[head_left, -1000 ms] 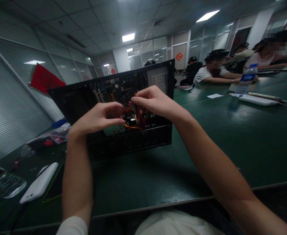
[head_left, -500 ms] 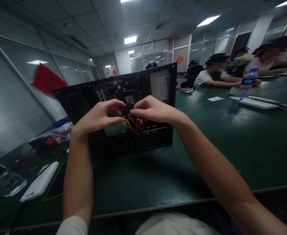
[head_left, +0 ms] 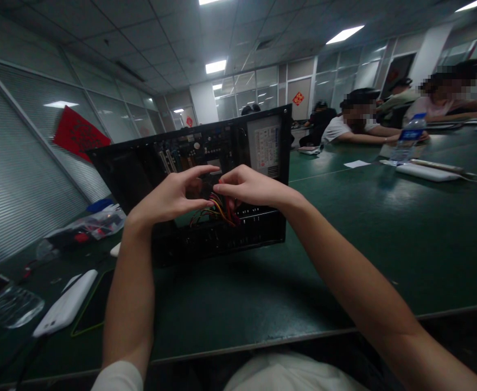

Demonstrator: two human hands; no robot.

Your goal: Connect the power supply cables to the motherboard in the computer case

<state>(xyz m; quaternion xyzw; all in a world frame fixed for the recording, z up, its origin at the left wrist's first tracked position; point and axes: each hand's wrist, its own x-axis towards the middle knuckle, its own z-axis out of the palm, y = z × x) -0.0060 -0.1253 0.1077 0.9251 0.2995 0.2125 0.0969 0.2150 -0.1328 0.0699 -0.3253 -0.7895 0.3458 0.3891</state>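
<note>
An open black computer case lies on its side on the green table, its circuit board and a silver power supply showing. A bundle of red, yellow and orange wires hangs inside it. My left hand and my right hand meet in front of the board. Both pinch a small dark connector at the end of the wires.
A white device and a clear plastic bottle lie at the left. Plastic bags with small parts sit behind them. A water bottle and a white keyboard-like bar lie at far right, where several people sit.
My right hand has dropped from the top of the wire bundle to meet my left hand. Both hands now pinch the connector lower and closer together.
</note>
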